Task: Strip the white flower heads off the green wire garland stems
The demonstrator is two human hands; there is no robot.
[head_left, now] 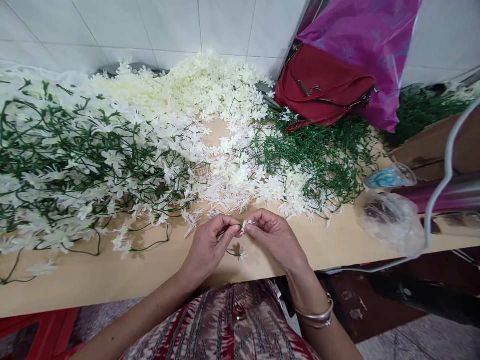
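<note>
Near the table's front edge, my left hand pinches a thin green stem, whose lower end bears a small white flower. My right hand meets it fingertip to fingertip, closed on a small white blossom at the stem's upper end. Just beyond my hands lie loose white petals and thin white strands. Green stems with white flowers form a big heap on the left. Bare green stems are piled to the right, and cream blossoms at the back.
A red handbag and a purple plastic bag stand at the back right. Farther right are a blue-patterned cup, a clear plastic bag, a cardboard box and a pale cable. A tiled wall closes the back.
</note>
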